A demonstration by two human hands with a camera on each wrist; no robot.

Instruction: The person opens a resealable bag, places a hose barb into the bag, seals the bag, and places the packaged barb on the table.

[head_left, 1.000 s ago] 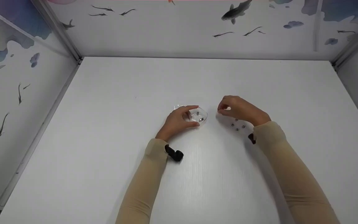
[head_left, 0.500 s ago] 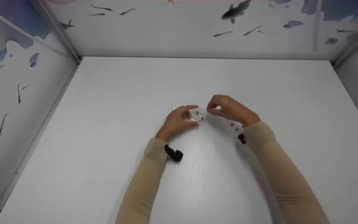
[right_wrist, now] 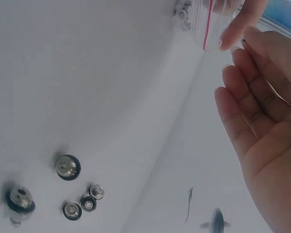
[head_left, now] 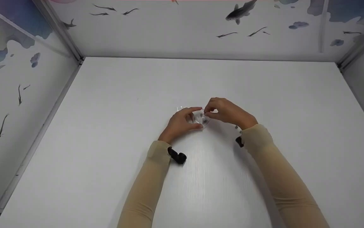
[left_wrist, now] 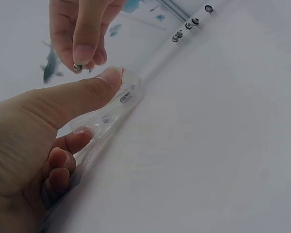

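Observation:
My left hand point(head_left: 182, 122) grips a clear zip bag point(left_wrist: 104, 120), thumb and fingers spread at its mouth. A red line runs along the bag's edge in the right wrist view. Inside the bag lie a few small silvery metal pieces point(right_wrist: 185, 17). My right hand point(head_left: 229, 112) is over the bag's mouth, just past the left thumb. Between its thumb and finger it pinches one small, round, shiny metal piece point(left_wrist: 77, 67). The piece's exact kind is too small to tell.
Several loose metal pieces point(right_wrist: 68, 167), round with dark rims, lie on the white table point(head_left: 121, 95) under the right wrist, which partly hides them in the head view. White panels point(head_left: 182, 31) printed with fish stand at the back and left.
My right hand has moved left from near the loose pieces to the bag's mouth, still pinching. The left hand and bag have stayed in place.

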